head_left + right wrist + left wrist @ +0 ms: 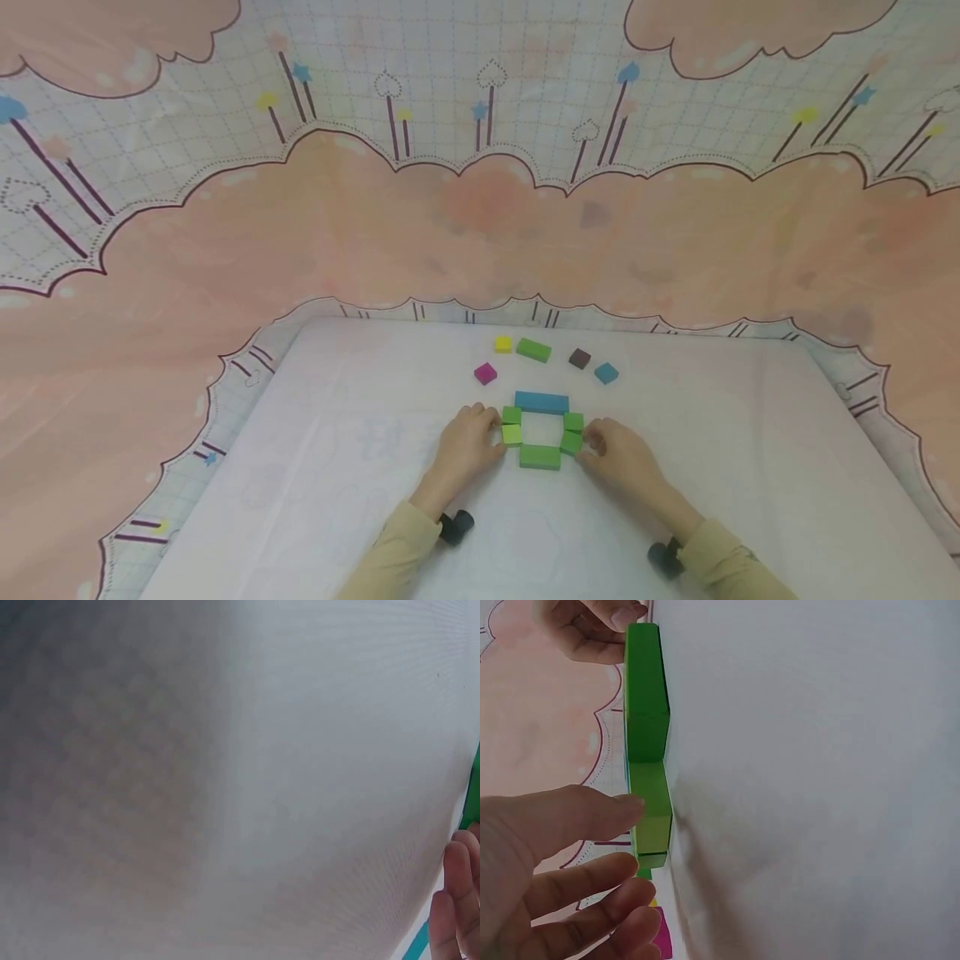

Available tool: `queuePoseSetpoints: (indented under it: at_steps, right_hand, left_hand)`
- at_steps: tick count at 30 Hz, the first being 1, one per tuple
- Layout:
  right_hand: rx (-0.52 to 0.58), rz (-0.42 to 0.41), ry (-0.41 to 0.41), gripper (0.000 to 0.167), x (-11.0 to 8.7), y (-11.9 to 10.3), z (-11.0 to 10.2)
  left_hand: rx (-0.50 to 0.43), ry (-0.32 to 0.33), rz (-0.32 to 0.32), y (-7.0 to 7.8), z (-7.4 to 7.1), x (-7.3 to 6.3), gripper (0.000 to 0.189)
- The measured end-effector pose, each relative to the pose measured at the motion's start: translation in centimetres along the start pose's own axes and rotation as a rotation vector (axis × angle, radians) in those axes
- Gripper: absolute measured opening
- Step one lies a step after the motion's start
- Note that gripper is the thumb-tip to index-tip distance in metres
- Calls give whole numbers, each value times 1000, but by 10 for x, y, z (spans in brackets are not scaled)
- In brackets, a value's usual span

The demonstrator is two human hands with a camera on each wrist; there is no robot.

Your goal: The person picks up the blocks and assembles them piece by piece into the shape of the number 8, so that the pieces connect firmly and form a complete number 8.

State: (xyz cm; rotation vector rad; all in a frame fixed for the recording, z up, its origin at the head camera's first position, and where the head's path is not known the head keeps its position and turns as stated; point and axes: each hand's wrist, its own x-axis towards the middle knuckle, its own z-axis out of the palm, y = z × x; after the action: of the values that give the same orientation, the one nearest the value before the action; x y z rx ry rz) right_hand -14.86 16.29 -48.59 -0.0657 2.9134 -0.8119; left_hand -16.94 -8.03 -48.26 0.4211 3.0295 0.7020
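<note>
Left hand [555, 891], spread, flanks the lime-green square block [512, 436]; right hand [621, 457] opposite, pinch unclear; uneven nudges could skew it!

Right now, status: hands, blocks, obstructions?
Left hand at light green block. Right hand at lower-right green block. Loose blocks lie beyond blue block, clear of hands.

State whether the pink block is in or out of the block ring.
Out: the pink block lies apart, beyond the long blue block.
</note>
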Motion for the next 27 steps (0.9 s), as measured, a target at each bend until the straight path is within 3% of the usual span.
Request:
queuePoseSetpoints:
  at_steps: [5,13,27]
  right_hand:
    - [5,3,-2,29,-1,-2,-1]
    - [9,16,-9,29,-3,-4,-3]
    - [18,0,-4,29,-2,-2,-3]
  left_hand:
    - [2,3,31,5,1,-4,30]
    - [-14,-43,157,14,8,-9,27]
    - [7,-31,159,19,12,-8,25]
